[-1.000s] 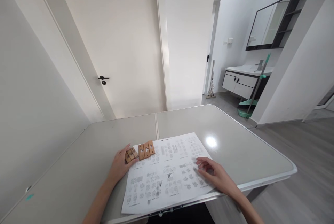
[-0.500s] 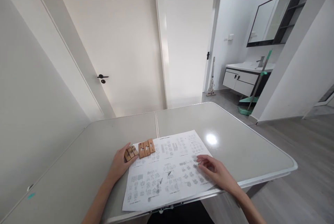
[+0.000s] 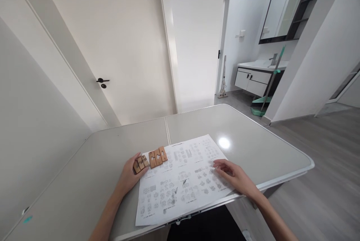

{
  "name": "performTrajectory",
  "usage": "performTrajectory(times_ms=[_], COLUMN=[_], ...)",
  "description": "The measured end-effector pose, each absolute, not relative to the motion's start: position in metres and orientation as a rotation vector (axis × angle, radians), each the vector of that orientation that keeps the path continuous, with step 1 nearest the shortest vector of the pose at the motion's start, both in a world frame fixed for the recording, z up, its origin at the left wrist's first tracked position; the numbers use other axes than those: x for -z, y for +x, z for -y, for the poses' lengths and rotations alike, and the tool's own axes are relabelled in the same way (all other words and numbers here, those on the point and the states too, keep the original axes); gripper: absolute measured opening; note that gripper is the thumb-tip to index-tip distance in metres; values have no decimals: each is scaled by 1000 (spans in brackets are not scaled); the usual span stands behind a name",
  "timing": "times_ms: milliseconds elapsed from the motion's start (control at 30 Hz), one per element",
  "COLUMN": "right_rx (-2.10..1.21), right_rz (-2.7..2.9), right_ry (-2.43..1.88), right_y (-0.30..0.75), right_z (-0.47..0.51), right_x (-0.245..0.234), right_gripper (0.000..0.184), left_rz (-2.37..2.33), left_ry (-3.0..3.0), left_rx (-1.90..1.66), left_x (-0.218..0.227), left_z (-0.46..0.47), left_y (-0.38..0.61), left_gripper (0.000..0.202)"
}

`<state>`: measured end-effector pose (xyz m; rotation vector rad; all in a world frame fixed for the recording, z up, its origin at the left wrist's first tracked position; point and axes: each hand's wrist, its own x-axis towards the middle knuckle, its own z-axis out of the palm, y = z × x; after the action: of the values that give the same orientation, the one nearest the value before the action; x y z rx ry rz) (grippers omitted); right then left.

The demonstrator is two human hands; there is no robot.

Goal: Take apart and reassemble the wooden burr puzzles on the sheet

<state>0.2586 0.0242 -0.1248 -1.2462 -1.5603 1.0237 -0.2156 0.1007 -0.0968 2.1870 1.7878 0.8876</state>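
My left hand (image 3: pixel 129 175) rests at the left edge of the paper, thumb and fingers curved around a cluster of small wooden blocks (image 3: pixel 141 163) with dark marks. Just right of the blocks lie several flat wooden pieces with cut-out holes (image 3: pixel 158 157), side by side on the paper's upper left corner. A large white sheet of paper (image 3: pixel 187 166) printed with rows of small grey pictures is spread on the table. Over its right edge my right hand (image 3: pixel 232 175) lies with loosely bent fingers apart, holding nothing visible.
The pale table (image 3: pixel 197 123) has a seam across it and a bright light reflection (image 3: pixel 224 143) on the right. Beyond stand a white door (image 3: pixel 126 46), a washbasin cabinet (image 3: pixel 253 80), a mop (image 3: pixel 224 80) and a green dustpan (image 3: pixel 258 111).
The view has turned slightly right, so the background sits further left. Both hands, the blocks and the flat wooden pieces keep nearly the same places on the paper.
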Motion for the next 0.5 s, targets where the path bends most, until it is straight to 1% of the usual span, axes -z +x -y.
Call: performTrajectory(times_ms=[267, 500], right_rx=[-1035, -1042], right_rz=[1530, 1533], right_ry=[-1245, -1269], right_y=[260, 260], right_z=[-23, -20], right_x=[128, 123], right_gripper=[46, 47], left_rz=[-1797, -1814], left_ry=[2130, 2128], left_rx=[-926, -922], left_x=[102, 105], left_z=[-98, -96], left_y=[-216, -218], left_gripper=[69, 69])
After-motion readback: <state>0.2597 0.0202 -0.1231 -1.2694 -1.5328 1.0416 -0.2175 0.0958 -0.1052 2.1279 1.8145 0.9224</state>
